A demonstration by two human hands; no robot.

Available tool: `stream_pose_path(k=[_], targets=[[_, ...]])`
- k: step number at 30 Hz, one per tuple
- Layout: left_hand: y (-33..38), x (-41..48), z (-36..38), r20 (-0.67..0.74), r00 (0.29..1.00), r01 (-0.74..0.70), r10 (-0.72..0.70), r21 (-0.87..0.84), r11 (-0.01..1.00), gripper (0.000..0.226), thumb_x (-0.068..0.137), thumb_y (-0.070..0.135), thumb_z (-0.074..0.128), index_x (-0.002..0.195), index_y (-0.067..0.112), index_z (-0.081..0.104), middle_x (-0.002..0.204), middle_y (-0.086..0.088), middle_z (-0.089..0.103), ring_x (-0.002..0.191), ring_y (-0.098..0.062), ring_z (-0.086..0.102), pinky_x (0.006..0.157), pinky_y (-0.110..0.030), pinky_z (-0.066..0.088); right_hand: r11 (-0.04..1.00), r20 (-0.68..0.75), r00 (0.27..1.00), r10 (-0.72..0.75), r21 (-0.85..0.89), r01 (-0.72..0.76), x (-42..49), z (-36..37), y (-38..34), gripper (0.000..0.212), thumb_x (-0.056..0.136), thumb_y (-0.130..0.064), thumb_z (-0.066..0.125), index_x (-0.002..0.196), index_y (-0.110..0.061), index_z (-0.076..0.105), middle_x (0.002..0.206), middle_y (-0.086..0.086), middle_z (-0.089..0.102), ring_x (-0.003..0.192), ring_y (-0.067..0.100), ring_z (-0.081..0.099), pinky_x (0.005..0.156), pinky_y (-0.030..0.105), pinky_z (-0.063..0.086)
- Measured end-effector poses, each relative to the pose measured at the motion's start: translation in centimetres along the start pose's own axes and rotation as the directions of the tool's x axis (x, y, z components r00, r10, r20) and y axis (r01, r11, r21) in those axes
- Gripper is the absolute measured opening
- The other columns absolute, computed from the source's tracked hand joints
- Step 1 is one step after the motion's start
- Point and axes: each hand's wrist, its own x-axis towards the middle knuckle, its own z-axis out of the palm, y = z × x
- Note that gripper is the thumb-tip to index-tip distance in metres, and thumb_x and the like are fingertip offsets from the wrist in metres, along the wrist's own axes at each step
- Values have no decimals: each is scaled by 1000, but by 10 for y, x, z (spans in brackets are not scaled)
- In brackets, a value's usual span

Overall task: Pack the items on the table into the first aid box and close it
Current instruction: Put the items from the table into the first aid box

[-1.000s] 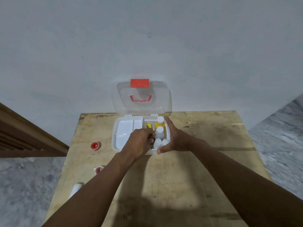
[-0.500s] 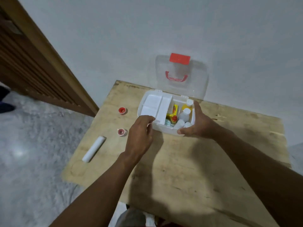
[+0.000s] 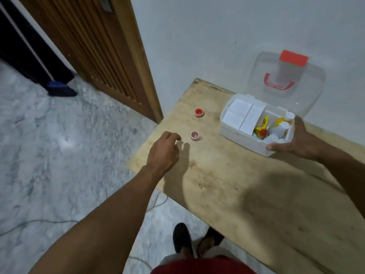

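Red-and-pink small caps are what's left out on the tabletop: nearer cap (image 3: 194,135) sits close to the tabletop's left edge, second cap (image 3: 199,112) beyond it toward the far-left corner. First aid box (image 3: 243,135) sits at the far edge against the wall, clear lid (image 3: 284,84) up, bottles and a yellow item already in its right compartments, left compartments white and bare.

Left hand (image 3: 164,153) hovers just short of the nearer cap, fingers loosely curled, nothing in them. Cap lies just ahead and slightly right of the fingertips; it looks round, no long axis to align to. Left hand is clearly the nearer one.

Right hand (image 3: 294,140) is spread around the box's near-right corner, thumb on the front wall, bracing it.

Judgement: next is a short forward reach and pinch on the nearer cap. Risk: nudging it off the left edge.
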Motion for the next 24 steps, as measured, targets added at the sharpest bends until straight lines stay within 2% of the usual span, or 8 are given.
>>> stream_pose_path(k=[2,6,10,15,18,20,22,24], targets=[[-17,1,-9,74,996,42,-45,48,998,37,90,9,58,126,14,62,129,-13,56,112,-35,58,87,-40,51,1000,-2,1000,19,-9,-19,1,1,-2,148,29,-64,84,152,-31,8,147,-14,25,130,10,32,111,38,34],[-41,7,-15,225,970,47,-93,203,978,56,88,15,65,141,24,48,125,-18,49,108,-40,54,87,-44,50,998,-17,998,62,-21,-62,-1,3,-5,149,32,-64,89,152,-32,8,154,-8,24,139,22,34,108,48,40],[-48,19,-13,376,914,41,-149,278,960,78,86,24,73,151,32,31,127,-23,46,107,-43,54,90,-48,50,994,-22,994,102,-30,-103,-4,4,-6,165,8,-77,79,151,-35,7,153,-4,27,134,25,38,104,49,43],[-50,36,-8,431,897,-23,-95,262,965,73,94,31,62,154,34,21,122,-24,47,106,-45,56,77,-38,44,995,-1,995,97,-34,-97,2,3,1,141,35,-67,87,148,-41,7,147,-7,31,131,22,39,102,49,44],[-46,39,-8,392,914,42,-106,170,985,55,99,31,54,149,30,33,100,-17,53,98,-39,60,72,-35,44,995,18,995,99,-19,-99,4,3,5,132,47,-58,89,148,-42,6,142,-8,35,125,21,41,99,46,45],[-37,38,-12,375,917,100,-133,105,989,68,89,19,68,148,28,35,98,-15,56,88,-31,57,68,-34,42,998,12,998,68,0,-68,4,4,8,124,61,-42,90,150,-37,4,146,-4,36,127,22,43,100,39,42],[-20,37,-18,376,919,133,-121,-7,991,78,81,13,75,148,27,36,106,-17,62,86,-28,54,67,-31,40,999,12,999,44,4,-44,4,4,8,129,55,-48,91,150,-37,5,146,-7,34,131,21,42,107,37,38],[1,40,-25,370,925,172,-92,-191,966,78,79,14,77,145,33,39,102,-16,66,90,-29,61,65,-32,47,999,24,999,28,22,-28,3,5,7,138,40,-61,88,149,-40,5,142,-14,31,131,16,40,110,37,36]])
